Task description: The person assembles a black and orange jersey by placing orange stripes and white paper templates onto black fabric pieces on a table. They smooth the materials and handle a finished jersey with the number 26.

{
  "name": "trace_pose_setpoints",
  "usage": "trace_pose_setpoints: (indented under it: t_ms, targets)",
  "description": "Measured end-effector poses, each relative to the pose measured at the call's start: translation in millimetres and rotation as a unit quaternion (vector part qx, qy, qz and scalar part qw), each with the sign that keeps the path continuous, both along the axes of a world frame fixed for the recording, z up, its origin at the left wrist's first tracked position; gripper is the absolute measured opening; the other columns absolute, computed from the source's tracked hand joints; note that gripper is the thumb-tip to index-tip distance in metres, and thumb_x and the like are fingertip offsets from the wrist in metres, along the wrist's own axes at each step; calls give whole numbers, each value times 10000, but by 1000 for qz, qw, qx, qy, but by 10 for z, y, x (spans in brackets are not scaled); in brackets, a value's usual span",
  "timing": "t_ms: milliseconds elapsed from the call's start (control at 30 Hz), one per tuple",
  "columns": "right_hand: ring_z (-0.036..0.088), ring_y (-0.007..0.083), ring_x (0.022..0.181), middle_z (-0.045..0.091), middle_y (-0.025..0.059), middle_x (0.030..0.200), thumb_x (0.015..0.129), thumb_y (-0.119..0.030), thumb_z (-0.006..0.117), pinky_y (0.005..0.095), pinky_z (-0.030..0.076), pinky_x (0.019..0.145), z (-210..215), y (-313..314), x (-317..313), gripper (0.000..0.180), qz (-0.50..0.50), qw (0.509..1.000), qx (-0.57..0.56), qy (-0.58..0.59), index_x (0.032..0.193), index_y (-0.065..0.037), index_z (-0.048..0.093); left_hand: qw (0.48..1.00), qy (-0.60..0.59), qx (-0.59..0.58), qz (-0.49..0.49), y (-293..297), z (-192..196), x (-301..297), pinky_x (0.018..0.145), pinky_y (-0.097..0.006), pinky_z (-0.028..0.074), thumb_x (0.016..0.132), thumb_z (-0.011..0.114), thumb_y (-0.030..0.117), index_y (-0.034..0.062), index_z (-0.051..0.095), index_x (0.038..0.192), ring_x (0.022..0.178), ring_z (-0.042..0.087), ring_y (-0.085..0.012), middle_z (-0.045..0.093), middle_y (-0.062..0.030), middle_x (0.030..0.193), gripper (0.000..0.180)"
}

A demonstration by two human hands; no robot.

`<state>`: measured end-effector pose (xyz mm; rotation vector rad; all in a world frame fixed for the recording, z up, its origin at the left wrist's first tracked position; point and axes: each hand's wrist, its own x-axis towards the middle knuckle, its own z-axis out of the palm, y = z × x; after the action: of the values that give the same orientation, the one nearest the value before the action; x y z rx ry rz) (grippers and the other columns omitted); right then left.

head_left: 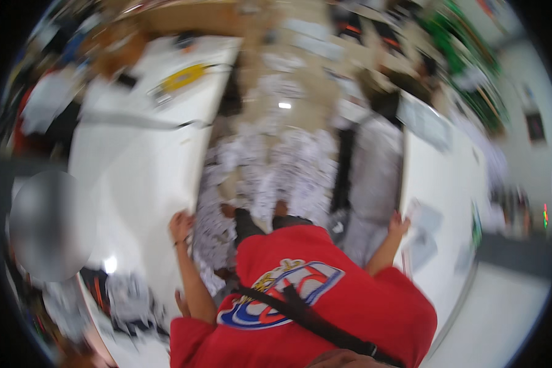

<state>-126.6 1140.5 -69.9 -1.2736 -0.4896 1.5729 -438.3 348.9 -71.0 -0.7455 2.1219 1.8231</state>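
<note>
My left hand (181, 226) rests at the edge of the white table (135, 165) on the left. Its fingers are loosely bent and apart, with nothing visible in them. On the other side, my right hand (400, 224) is at the near edge of a second white table (432, 178). Those fingers look slightly spread and hold nothing I can see, though motion blurs them. Clear plastic packets (424, 221) lie just beyond my right hand. A yellow tool-like object (184, 78) with a dark cord lies farther up the left table.
Many white paper slips (300, 165) cover the floor between the tables. A large whitish wrapped bundle (377, 165) stands against the right table. Green racks (472, 67) are at far right. Someone is at the left, blurred; what look like another person's fingers (181, 303) show beside my left forearm.
</note>
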Motion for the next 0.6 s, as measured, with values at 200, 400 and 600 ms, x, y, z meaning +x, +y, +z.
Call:
trace_pose_setpoints:
  t_ms: [200,400,600]
  targets:
    - [573,270,982,529,111,1149,950,-262,591,411,523,777,118,-2428,-2683,441,485,862,-90,-121,1314,-48,463,999,-8,18,33,-149,120,344,576,-292,575,934,644,159,10,631,1105,676,704,-166,727,-119,846,227]
    - [629,177,750,610,78,934,925,-187,616,305,536,586,924,-4429,-4277,342,850,502,142,-80,1234,-52,557,952,51,-278,121,-372,442,800,647,-365,559,863,701,300,24,705,950,691,702,-238,721,-144,821,289]
    - [635,149,757,614,65,935,969,-248,620,281,536,591,1160,-5865,-5150,297,922,285,261,-10,1197,-60,585,827,51,-459,321,-808,52,1250,839,-470,478,812,714,333,86,662,832,914,604,-340,648,-119,843,254]
